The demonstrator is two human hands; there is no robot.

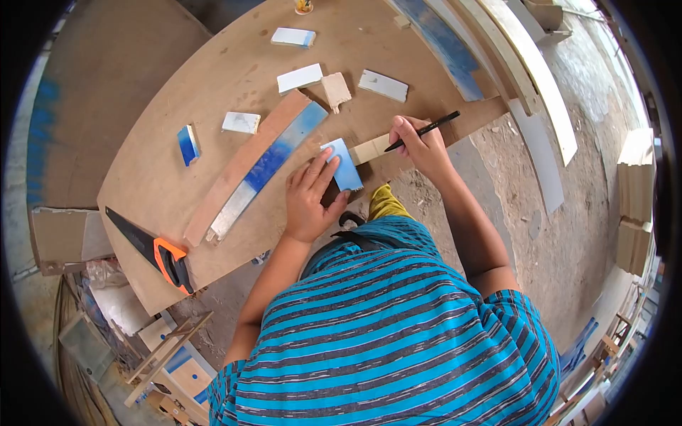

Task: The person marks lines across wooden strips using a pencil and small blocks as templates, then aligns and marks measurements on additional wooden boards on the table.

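On brown counter (153,206), gripping blue-painted wood block (345,165) at twelve o'clock with half-spread left hand (307,201); pinching black pen (439,123) in curled right hand (423,147) at one, ideally bracing against slipping.

Head-worn fisheye view, near, facing down

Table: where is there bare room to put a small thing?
One free patch of table lies between the saw, dark-blue block and long strips; another between the far block and blue board. Crowded: around the beige block, and the light-blue block under the left hand.
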